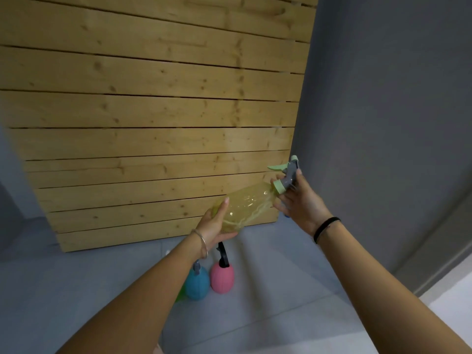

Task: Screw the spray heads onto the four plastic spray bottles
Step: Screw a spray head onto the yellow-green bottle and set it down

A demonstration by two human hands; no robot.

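Hiding behind left forearm [158, 284]: green bottle [180, 293].

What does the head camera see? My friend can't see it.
Two hands hold a yellow bottle sideways: the left hand grips its base, the right hand its green-and-grey spray head. Pink and blue bottles stand below.

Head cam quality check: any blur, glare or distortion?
Head view: wide-angle bend bows the wooden slat panel; small glints on the yellow bottle; dim, even light with soft shadows; blue bottle and pink bottle slightly soft.
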